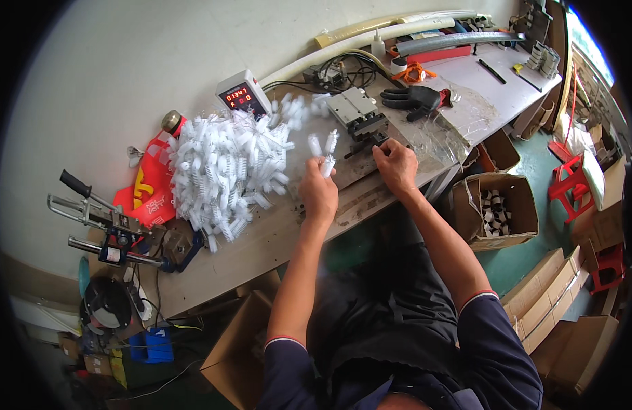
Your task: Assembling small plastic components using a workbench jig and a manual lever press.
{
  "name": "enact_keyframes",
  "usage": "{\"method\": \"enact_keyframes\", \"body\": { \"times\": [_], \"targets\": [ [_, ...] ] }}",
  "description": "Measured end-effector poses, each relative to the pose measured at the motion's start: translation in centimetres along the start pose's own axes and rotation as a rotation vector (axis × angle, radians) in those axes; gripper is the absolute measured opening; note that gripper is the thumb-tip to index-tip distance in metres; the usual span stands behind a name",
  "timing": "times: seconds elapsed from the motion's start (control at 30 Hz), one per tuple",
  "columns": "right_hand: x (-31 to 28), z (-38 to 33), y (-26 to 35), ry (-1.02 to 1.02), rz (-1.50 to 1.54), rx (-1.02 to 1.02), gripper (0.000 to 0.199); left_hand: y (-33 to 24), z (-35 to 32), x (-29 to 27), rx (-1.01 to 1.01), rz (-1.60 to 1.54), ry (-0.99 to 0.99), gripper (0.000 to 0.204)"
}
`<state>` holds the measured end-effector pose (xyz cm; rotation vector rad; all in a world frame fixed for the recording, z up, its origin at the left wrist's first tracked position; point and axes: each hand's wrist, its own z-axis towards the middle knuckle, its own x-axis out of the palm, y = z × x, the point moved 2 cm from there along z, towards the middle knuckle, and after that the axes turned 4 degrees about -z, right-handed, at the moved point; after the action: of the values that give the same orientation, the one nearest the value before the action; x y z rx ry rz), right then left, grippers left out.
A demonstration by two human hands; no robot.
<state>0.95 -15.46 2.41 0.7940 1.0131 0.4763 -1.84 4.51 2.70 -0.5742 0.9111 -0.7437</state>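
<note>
White, fuzzy little pieces [327, 166] poke up from your left hand [318, 196], which is wrapped around them, and lots more sit in a big pile [220, 171] to its left on the table [254, 240]. Your right hand [398, 166] has its fingers bent at the front of the small metal machine [357, 109], but I cannot tell if they pinch anything; a black glove [415, 100] lies just beside the machine.
</note>
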Motion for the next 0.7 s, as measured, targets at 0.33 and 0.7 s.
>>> {"method": "enact_keyframes", "body": {
  "times": [0.33,0.7],
  "targets": [
    [0.6,-1.2,1.3,0.001,-0.012,-0.257,0.021,4.2,0.4,-5.7,-0.354,-0.524,-0.212,0.014],
    [6.7,-4.2,8.0,0.246,0.076,-0.618,0.012,6.1,0.2,-6.9,-0.506,-0.92,-0.378,0.016]
  ]
}}
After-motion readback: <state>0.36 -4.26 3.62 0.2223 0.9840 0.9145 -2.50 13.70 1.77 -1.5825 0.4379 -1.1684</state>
